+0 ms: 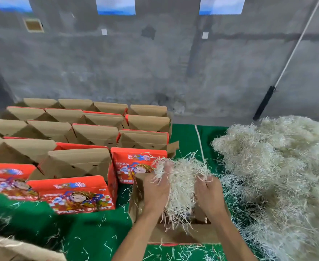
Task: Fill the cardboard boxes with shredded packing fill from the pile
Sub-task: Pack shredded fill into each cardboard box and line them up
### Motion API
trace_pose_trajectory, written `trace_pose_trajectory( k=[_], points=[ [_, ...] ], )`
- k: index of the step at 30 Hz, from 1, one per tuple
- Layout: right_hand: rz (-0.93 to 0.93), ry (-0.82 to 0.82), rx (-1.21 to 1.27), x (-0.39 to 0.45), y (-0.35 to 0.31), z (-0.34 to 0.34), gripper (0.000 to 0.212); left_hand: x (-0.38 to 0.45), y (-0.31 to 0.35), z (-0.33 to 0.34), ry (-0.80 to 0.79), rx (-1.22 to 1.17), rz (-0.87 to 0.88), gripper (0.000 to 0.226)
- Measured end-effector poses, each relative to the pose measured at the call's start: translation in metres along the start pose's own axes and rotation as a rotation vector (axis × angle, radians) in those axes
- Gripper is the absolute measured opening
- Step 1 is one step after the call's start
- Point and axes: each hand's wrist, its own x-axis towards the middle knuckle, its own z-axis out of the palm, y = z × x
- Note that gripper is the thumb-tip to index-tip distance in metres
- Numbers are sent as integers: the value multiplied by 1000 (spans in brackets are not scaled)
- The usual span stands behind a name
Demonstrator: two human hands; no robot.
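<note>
A clump of pale shredded fill (pixel 183 183) hangs between both my hands above an open cardboard box (pixel 175 235) in front of me. My left hand (pixel 156 193) grips the clump's left side, strands trailing over its fingers. My right hand (pixel 208 194) grips the right side. Loose strands dangle down into the box. The big pile of shredded fill (pixel 279 166) lies to the right on the green mat. Several red printed boxes with open brown flaps (pixel 75 162) stand in rows to the left.
A green mat (pixel 91 230) covers the floor, strewn with stray shreds. A grey concrete wall stands behind. A black-handled pole (pixel 264 103) leans on the wall at the right. A burlap sack edge (pixel 13 249) shows at the bottom left.
</note>
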Motion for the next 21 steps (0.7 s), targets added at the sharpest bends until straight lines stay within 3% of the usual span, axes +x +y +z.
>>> trace_pose_trajectory(
  k=[2, 5, 7, 8, 11, 12, 14, 16, 18, 19, 21],
  points=[
    [73, 42, 130, -2, 0, -3, 43, 11, 4, -17, 88, -17, 27, 71],
    [204, 178, 254, -2, 2, -8, 13, 24, 12, -36, 162, -218, 32, 58],
    [313, 155, 201, -7, 7, 7, 36, 13, 12, -27, -31, -35, 4, 48],
    [347, 106, 206, -10, 6, 19, 36, 0, 9, -16, -156, 97, -29, 46],
    [320, 18, 227, -12, 8, 38, 10, -16, -7, 9, -327, 394, -79, 76],
    [315, 48, 230, -5, 11, 32, 20, -11, -6, 8, -307, 402, -115, 80],
    [371, 168, 274, 11, 11, 13, 14, 12, -3, -5, -175, 254, -149, 92],
    [407, 275, 305, 22, 16, -8, 16, 34, 5, -21, -2, 129, -160, 89],
    [364, 274, 292, 24, 19, -10, 19, 42, 10, -26, 109, 47, -194, 95],
    [353, 260, 275, 24, 18, -5, 27, 42, 13, -22, 104, 25, -223, 102],
    [335, 174, 234, 19, 6, 16, 37, 29, 13, -5, -50, 121, -242, 115]
  ],
)
